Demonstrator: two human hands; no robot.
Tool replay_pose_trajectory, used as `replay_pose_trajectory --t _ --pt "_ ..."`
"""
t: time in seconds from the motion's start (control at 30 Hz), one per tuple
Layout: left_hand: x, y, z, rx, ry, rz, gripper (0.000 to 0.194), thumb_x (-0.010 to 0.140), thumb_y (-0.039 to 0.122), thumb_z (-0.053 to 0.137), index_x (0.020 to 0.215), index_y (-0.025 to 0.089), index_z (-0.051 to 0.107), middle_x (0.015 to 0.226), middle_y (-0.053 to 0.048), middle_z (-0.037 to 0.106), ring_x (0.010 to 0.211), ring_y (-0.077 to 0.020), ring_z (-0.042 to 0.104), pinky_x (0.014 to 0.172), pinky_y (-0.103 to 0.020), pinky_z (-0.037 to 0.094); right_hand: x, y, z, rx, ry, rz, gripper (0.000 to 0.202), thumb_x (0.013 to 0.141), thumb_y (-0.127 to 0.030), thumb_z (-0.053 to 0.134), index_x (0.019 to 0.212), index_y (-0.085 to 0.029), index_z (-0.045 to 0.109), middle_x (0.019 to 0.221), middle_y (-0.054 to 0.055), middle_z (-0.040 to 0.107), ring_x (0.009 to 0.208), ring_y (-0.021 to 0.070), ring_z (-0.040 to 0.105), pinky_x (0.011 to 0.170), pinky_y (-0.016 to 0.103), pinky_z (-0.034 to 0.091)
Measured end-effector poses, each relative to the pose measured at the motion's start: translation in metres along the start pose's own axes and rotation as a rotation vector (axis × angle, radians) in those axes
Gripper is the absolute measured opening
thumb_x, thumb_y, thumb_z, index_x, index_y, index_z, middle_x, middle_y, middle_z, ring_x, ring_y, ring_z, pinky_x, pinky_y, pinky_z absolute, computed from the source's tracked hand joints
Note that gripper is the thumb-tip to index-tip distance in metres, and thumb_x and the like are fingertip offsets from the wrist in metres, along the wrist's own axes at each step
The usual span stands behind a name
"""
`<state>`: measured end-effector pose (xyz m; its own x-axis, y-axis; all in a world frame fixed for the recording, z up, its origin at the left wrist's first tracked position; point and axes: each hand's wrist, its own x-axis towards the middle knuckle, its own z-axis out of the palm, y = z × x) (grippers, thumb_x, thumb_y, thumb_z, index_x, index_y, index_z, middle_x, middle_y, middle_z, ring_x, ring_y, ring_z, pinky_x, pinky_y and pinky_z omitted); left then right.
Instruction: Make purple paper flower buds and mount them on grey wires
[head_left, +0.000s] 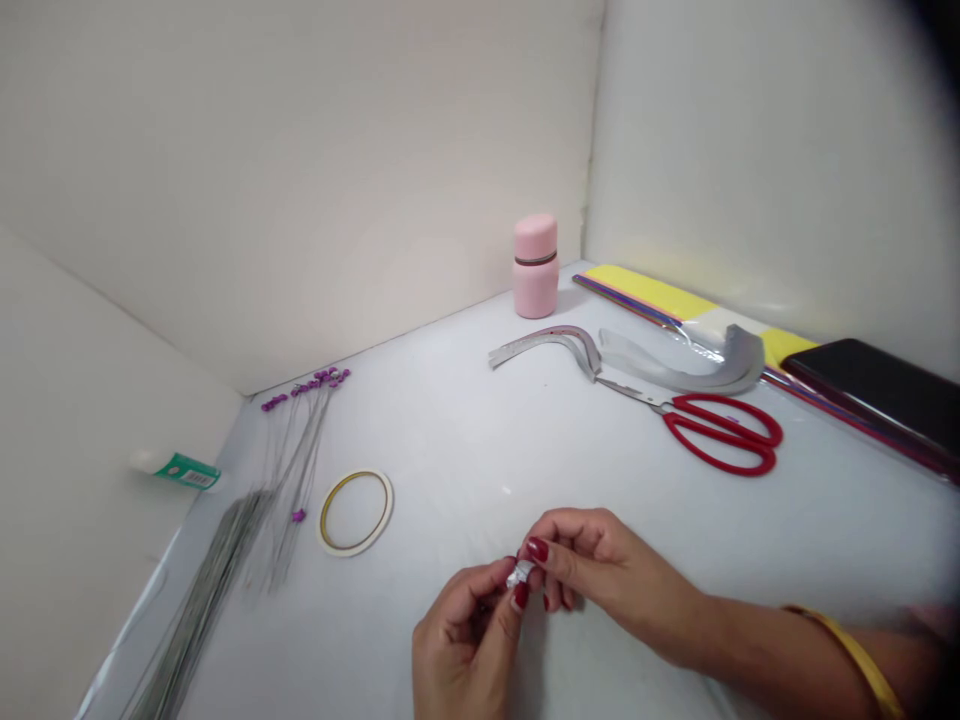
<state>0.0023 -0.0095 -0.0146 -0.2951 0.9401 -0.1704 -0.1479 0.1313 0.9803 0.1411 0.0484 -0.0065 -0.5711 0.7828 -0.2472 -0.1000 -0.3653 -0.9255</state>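
Note:
Near the front of the white table, my left hand (471,635) pinches a small, crumpled silvery-white piece (519,573) between thumb and fingertips. From the other side, my right hand (592,560) grips the same piece with its thumb and forefinger. Whether it is foil, paper or ribbon cannot be made out. Left of the hands lies a roll of white tape (388,508), flat on the table. Beyond my right hand are scissors with red handles (724,432), their blades touching a curled pale strip (581,340).
A wire bundle (214,580) lies at the left, below wires with purple tips (322,378). A green-and-white tube (184,470) rests by the left wall. At the back stands a pink bottle (535,270). Coloured sheets (652,292), another curled strip (675,378) and a dark phone (877,390) lie right.

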Motion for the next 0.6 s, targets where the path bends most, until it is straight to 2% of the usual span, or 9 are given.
replay_pose_trajectory --t 0.13,0.33,0.6 --pt "0.0 -0.006 -0.003 0.118 -0.033 0.127 0.013 0.068 0.022 0.069 0.08 0.02 0.074 0.073 -0.004 0.072 0.071 -0.0166 0.066 0.065 -0.019 0.05 0.001 -0.002 0.001 0.041 0.018 0.061 0.03 0.068 -0.041 0.069 0.072 -0.014 0.056 0.059 -0.003 0.055 0.051 0.0067 0.047 0.049 0.02 0.035" --pt "-0.001 -0.01 -0.006 0.236 -0.073 0.306 0.017 0.073 0.016 0.064 0.085 0.024 0.071 0.076 0.0 0.071 0.07 -0.0127 0.065 0.064 -0.017 0.049 0.002 -0.002 0.0 0.004 -0.006 0.104 0.03 0.067 -0.038 0.071 0.073 -0.013 0.056 0.06 -0.002 0.056 0.053 0.0064 0.046 0.051 0.019 0.035" --pt "-0.001 -0.012 -0.009 0.328 -0.083 0.377 0.018 0.074 0.014 0.062 0.087 0.024 0.07 0.078 0.001 0.07 0.071 -0.0109 0.064 0.066 -0.016 0.048 0.002 0.001 -0.003 -0.062 -0.033 0.113 0.031 0.069 -0.041 0.069 0.073 -0.013 0.057 0.055 -0.002 0.054 0.05 0.0073 0.045 0.047 0.019 0.031"
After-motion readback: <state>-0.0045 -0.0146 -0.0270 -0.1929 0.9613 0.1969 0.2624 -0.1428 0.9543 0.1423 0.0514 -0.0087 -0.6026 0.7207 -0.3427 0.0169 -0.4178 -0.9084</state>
